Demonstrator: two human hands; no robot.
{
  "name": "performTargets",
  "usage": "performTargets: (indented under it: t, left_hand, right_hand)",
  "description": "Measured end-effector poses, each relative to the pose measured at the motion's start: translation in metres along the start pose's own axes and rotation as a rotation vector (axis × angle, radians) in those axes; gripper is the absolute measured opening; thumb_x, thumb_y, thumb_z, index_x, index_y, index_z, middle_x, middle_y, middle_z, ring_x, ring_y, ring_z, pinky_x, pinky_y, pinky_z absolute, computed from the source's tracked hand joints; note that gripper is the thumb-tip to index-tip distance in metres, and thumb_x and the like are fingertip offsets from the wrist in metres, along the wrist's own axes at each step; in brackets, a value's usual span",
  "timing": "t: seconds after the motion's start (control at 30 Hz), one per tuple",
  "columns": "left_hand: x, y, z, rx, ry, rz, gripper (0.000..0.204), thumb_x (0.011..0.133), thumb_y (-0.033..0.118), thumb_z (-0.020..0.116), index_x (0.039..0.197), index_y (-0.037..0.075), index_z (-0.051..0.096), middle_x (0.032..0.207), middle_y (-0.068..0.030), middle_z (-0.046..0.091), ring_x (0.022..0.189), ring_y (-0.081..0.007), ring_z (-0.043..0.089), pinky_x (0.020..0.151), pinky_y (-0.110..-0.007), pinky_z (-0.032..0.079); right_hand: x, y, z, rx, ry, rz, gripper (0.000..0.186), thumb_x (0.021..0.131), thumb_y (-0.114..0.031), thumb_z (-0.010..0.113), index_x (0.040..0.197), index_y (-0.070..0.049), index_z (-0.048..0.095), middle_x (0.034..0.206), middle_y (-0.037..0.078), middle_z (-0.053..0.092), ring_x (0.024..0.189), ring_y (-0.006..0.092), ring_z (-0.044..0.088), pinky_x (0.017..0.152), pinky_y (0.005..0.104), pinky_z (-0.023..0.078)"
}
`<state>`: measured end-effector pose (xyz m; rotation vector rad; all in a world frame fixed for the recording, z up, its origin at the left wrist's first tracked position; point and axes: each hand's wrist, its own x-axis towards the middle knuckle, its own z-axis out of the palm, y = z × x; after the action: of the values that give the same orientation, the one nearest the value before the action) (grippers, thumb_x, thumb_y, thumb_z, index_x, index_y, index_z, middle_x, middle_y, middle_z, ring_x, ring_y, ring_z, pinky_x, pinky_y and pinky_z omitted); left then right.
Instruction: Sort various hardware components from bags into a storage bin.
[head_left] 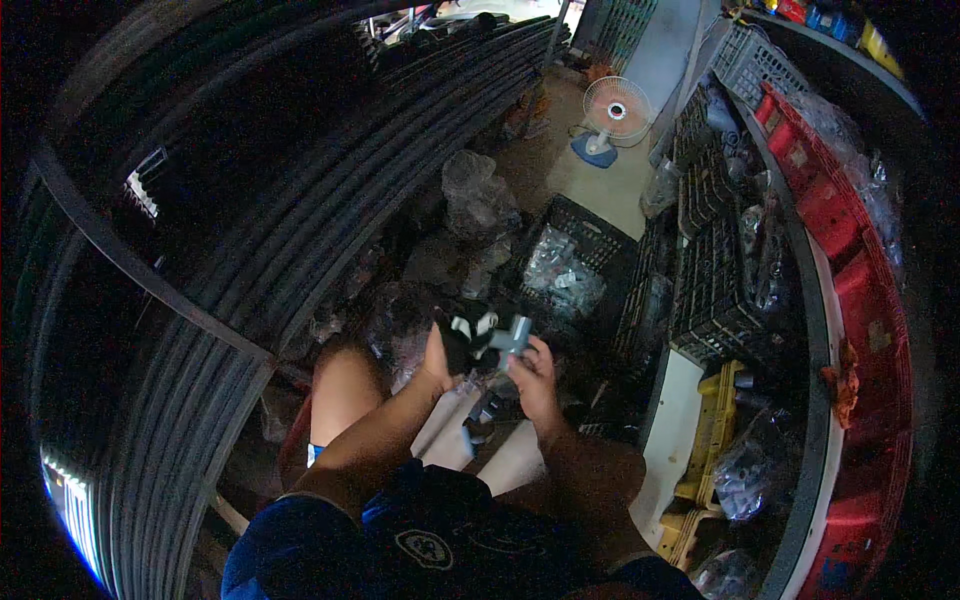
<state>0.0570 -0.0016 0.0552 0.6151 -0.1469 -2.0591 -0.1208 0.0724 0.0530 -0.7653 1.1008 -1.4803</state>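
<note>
My right hand (535, 378) grips a grey pipe tee fitting (516, 337) between thumb and fingers, one short end pointing up. Just left of it, my left hand (437, 358) is closed around something black (461, 350). Whitish pieces (474, 324) show at the top of the black thing; dim light and blur hide its kind. Both hands are close together above my lap. Below them, clear plastic and a few grey fittings (488, 408) lie between my legs.
A black crate (617, 246) with bagged fittings stands ahead, a fan (616, 112) beyond it. Long dark pipes (300, 190) are stacked on the left. Black crates (712, 300), yellow bins (712, 430) and a red bin row (868, 300) line the right. Clear plastic bags (478, 195) lie ahead.
</note>
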Motion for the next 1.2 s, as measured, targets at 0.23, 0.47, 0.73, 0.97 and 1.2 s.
performTargets:
  t: [0.23, 0.47, 0.73, 0.97, 1.2]
  left_hand:
    - [-0.006, -0.015, 0.01, 0.767, -0.077, 0.12, 0.043, 0.099, 0.044, 0.046, 0.117, 0.008, 0.062, 0.1, -0.0022, 0.066, 0.084, -0.0116, 0.061, 0.075, -0.026, 0.05]
    - [0.003, -0.006, -0.003, 0.158, 0.213, -0.077, 0.054, 0.099, 0.048, 0.036, 0.122, 0.004, 0.058, 0.11, -0.0128, 0.065, 0.096, -0.028, 0.064, 0.088, -0.039, 0.05]
    - [0.024, -0.023, -0.045, 0.809, 0.083, -0.063, 0.046, 0.099, 0.039, 0.038, 0.121, 0.003, 0.057, 0.109, -0.0143, 0.066, 0.091, -0.0294, 0.065, 0.088, -0.037, 0.05]
    - [0.01, -0.007, -0.049, 1.76, -0.247, 0.252, 0.051, 0.091, 0.036, 0.055, 0.13, 0.004, 0.054, 0.112, -0.0211, 0.064, 0.099, -0.0338, 0.065, 0.09, -0.042, 0.05]
    - [0.003, -0.018, -0.033, 1.338, 0.106, 0.173, 0.04, 0.092, 0.032, 0.057, 0.11, -0.004, 0.063, 0.093, -0.0235, 0.068, 0.082, -0.0346, 0.066, 0.074, -0.041, 0.051]
  right_hand:
    - [-0.004, -0.007, 0.005, -0.585, -0.063, -0.128, 0.05, 0.081, 0.008, 0.066, 0.126, -0.002, 0.046, 0.103, 0.009, 0.059, 0.094, 0.0184, 0.063, 0.077, 0.0285, 0.05]
    - [-0.011, -0.022, 0.014, -1.083, -0.225, -0.47, 0.041, 0.077, -0.002, 0.07, 0.117, -0.001, 0.058, 0.107, 0.019, 0.06, 0.099, 0.0381, 0.06, 0.085, 0.0394, 0.049]
    - [-0.013, -0.017, 0.01, -0.929, -0.321, -0.297, 0.045, 0.085, -0.01, 0.067, 0.127, -0.002, 0.055, 0.121, 0.021, 0.058, 0.111, 0.0381, 0.057, 0.093, 0.0404, 0.046]
    - [-0.015, -0.007, 0.013, -1.034, -0.346, -0.481, 0.046, 0.083, -0.012, 0.07, 0.125, -0.001, 0.056, 0.121, 0.022, 0.058, 0.11, 0.0388, 0.058, 0.093, 0.0403, 0.046]
    - [-0.018, 0.042, 0.002, -0.531, -0.219, -0.046, 0.035, 0.086, -0.01, 0.066, 0.117, 0.0, 0.055, 0.104, 0.008, 0.064, 0.095, 0.0196, 0.062, 0.084, 0.0363, 0.05]
